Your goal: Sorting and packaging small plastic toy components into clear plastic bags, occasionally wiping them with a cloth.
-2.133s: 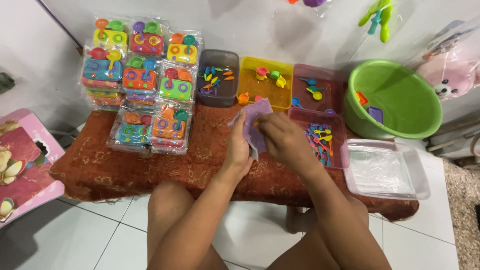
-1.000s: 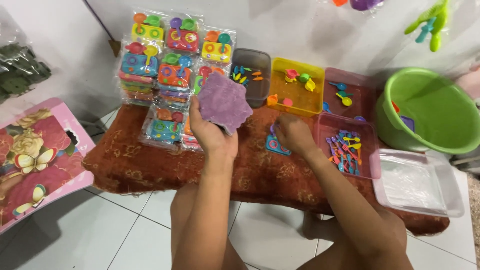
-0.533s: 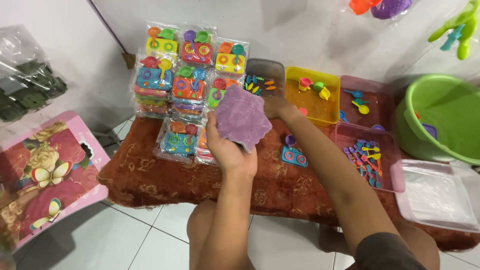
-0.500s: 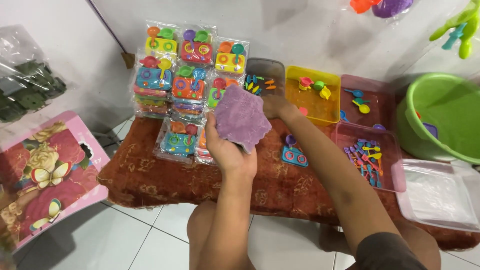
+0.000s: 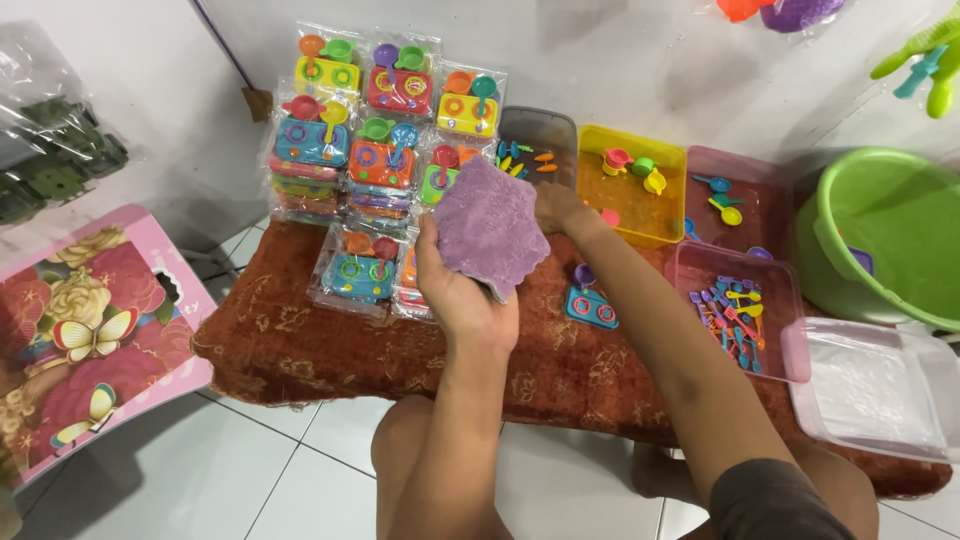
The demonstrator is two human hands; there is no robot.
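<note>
Left hand: the left hand (image 5: 462, 300) is raised over the bench (image 5: 300, 345), its fingers (image 5: 428, 240) closed around a purple cloth (image 5: 490, 228) that is held up facing the camera.
Right hand: the right hand (image 5: 555, 205) is stretched forward, mostly hidden behind the cloth, near the grey tray (image 5: 535, 140) and the yellow tray (image 5: 630, 185); whether its fingers are open or closed on anything cannot be told.
Thing in hand: the cloth is held in the air, above the packed toy sets (image 5: 375, 150) and just beside the loose blue toy stove (image 5: 590, 305).
Surroundings: a pink tray of small utensils (image 5: 740, 320), a green basin (image 5: 880, 240) and a clear lid (image 5: 880, 390) are seen to the right.
Risk: small pieces could be knocked from the trays, since the reach is blocked from sight by the cloth; the cloth could be dropped onto the packs if the grip is loosened.
Change from earlier: compared with half a second ago, the cloth is held in much the same place, and the right hand has been moved further toward the trays.
</note>
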